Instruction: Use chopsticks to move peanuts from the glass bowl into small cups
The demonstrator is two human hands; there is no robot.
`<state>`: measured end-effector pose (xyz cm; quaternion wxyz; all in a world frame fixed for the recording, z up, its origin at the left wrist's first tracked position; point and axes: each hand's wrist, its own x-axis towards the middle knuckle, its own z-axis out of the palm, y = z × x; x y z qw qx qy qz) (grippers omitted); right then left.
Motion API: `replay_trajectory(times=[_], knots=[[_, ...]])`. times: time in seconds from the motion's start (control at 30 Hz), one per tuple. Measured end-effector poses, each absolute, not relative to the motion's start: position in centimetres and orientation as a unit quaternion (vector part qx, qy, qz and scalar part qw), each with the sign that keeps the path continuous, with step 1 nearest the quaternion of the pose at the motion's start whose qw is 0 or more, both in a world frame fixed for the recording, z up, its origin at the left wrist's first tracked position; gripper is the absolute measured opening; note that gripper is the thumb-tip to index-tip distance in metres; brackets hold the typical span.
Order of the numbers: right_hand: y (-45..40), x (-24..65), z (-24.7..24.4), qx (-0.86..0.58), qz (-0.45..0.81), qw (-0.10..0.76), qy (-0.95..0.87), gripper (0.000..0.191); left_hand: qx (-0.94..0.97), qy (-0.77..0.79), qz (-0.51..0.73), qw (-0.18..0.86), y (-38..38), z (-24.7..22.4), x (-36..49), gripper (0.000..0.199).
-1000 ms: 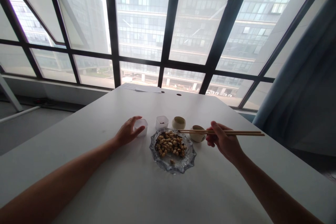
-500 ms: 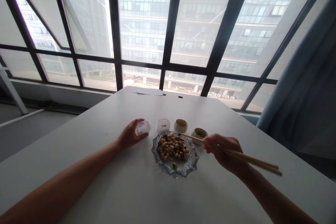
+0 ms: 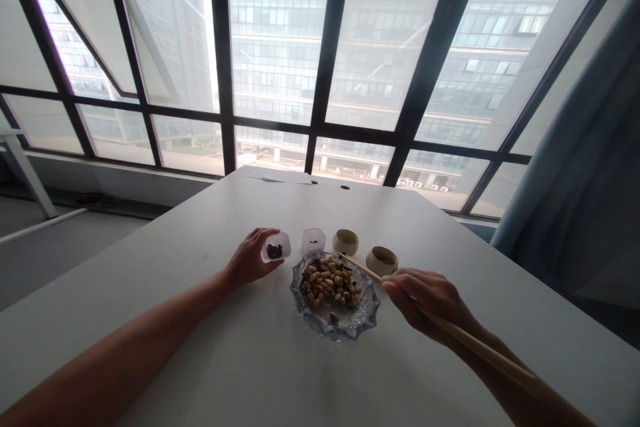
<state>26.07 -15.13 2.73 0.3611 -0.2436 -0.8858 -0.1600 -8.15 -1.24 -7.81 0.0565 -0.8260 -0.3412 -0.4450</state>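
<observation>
My left hand [image 3: 251, 258] is closed around a small clear plastic cup [image 3: 283, 240], thumb at the near side and fingers at the far side. The cup leans so that several dark bits [image 3: 274, 251] show inside it. In my right hand [image 3: 427, 297] is a pair of chopsticks [image 3: 364, 269], their tips at the far rim of a scalloped glass dish [image 3: 360, 327]. Unshelled-looking peanuts [image 3: 327, 280] and some dark pieces are heaped in that dish. Whether the tips pinch a dark piece at the rim, I cannot tell.
Behind the dish stand a second clear cup [image 3: 313, 248] with a few dark bits, a beige bowl [image 3: 345, 243], and another beige bowl [image 3: 376, 268] with something in it. Papers [image 3: 277, 176] lie at the white table's [image 3: 210, 360] far end. A blue curtain [image 3: 565, 120] hangs at right.
The left cup has tipped toward me, and more dark bits show in it. My right hand has shifted slightly, turning the chopsticks' rear ends downward. The chopstick tips stay near the far rim.
</observation>
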Motion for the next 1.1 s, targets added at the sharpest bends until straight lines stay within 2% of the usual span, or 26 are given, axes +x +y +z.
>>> replay_trajectory(times=[0.23,0.5,0.6,0.73,0.9,1.1], knots=[[-14.9,26.3,2.5,-0.259,-0.159,0.361,-0.882,0.025,-0.835,-0.301,-0.456,0.067,-0.9,-7.9,-8.1,0.057],[-14.9,26.3,2.5,-0.276,-0.152,0.363,-0.877,0.031,-0.79,-0.419,-0.448,0.027,-0.7,-8.5,-8.6,0.068],[-15.0,26.4,2.6,-0.301,-0.125,0.371,-0.869,0.034,-0.798,-0.43,-0.42,0.043,-1.0,-7.6,-8.6,0.071],[-15.0,26.8,2.7,-0.355,-0.069,0.404,-0.84,0.039,-0.803,-0.447,-0.389,0.06,-1.4,-4.9,-6.9,0.06],[-14.7,27.4,2.6,-0.397,-0.022,0.44,-0.806,0.044,-0.847,-0.448,-0.286,-0.006,-0.1,-2.0,-2.2,0.064],[-14.6,27.5,2.5,-0.401,-0.012,0.441,-0.803,0.044,-0.849,-0.489,-0.166,-0.113,2.9,-1.5,0.8,0.077]])
